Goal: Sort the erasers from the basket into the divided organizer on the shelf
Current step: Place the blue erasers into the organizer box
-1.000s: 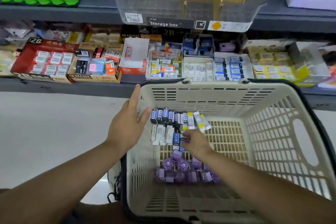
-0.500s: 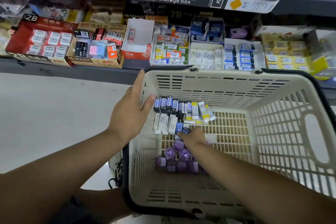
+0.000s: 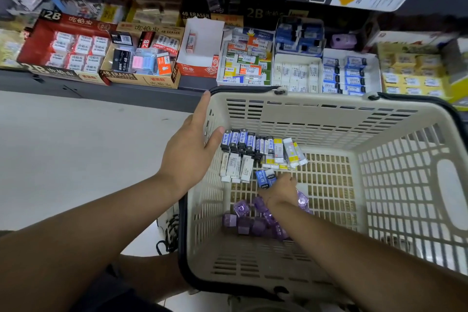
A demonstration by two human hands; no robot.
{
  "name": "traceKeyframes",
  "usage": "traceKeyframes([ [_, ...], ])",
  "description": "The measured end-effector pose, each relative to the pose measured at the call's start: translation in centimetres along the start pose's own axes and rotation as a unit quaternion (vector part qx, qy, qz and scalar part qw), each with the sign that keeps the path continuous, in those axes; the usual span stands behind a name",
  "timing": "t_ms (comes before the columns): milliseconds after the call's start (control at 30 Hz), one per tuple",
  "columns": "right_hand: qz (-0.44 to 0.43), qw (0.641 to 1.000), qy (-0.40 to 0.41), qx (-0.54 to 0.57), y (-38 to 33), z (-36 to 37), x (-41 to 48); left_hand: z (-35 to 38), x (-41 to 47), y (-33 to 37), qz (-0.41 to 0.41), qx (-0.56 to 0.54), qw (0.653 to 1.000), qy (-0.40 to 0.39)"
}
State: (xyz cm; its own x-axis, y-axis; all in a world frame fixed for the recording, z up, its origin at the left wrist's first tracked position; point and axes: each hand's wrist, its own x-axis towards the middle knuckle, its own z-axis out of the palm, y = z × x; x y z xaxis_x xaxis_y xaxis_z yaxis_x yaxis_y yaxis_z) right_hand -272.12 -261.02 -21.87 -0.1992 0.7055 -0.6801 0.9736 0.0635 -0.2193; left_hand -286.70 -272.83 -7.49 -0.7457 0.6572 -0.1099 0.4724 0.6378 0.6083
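Picking from basket (image 3: 329, 105): right hand (image 3: 279, 189) is low on the floor grid, just past the purple erasers (image 3: 243, 223), fingers curled round two blue erasers (image 3: 265, 178). Left hand (image 3: 190, 149) lies flat on the left wall, fingers straight, thumb inside, steadying. Suggest squaring the pair, lifting clear of the adjacent white erasers (image 3: 236, 167), then heading for the blue compartment (image 3: 352, 76) of the divided organizer (image 3: 329, 52) on the shelf.

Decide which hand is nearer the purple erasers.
Right. The right hand, gripping blue erasers, is right beside the purple erasers; the left hand rests higher, against the basket's left wall.
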Motion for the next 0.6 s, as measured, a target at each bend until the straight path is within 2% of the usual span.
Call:
traceKeyframes([
  [200, -0.045, 0.998, -0.015, -0.037, 0.3, -1.3, -0.9, 0.0, 0.1, 0.3, 0.002, 0.020, 1.000, -0.006],
  [267, -0.072, 0.997, -0.037, -0.014, 0.8, -2.4, -2.1, 0.0, 0.1, 0.1, 0.002, 0.067, 0.998, 0.007],
  [333, -0.112, 0.992, -0.061, 0.004, 1.5, -3.8, -3.6, 0.1, 0.0, 0.2, 0.031, 0.147, 0.988, 0.044],
  [400, -0.156, 0.983, -0.079, 0.049, 1.5, -5.9, -5.4, 0.0, -0.1, 1.8, 0.075, 0.156, 0.983, 0.064],
  [467, -0.199, 0.972, -0.068, 0.104, 0.7, -8.6, -7.5, -0.3, -0.6, 5.0, 0.065, 0.057, 0.996, 0.031],
  [500, -0.223, 0.965, -0.047, 0.129, 0.0, -10.1, -8.6, -0.5, -1.1, 6.9, 0.022, -0.029, 0.999, -0.009],
  [533, -0.248, 0.956, -0.019, 0.155, -0.8, -11.6, -9.7, -0.8, -1.5, 8.8, -0.041, -0.132, 0.989, -0.061],
  [600, -0.293, 0.933, 0.033, 0.205, -2.6, -14.5, -11.5, -1.3, -1.9, 11.6, -0.149, -0.351, 0.910, -0.163],
])
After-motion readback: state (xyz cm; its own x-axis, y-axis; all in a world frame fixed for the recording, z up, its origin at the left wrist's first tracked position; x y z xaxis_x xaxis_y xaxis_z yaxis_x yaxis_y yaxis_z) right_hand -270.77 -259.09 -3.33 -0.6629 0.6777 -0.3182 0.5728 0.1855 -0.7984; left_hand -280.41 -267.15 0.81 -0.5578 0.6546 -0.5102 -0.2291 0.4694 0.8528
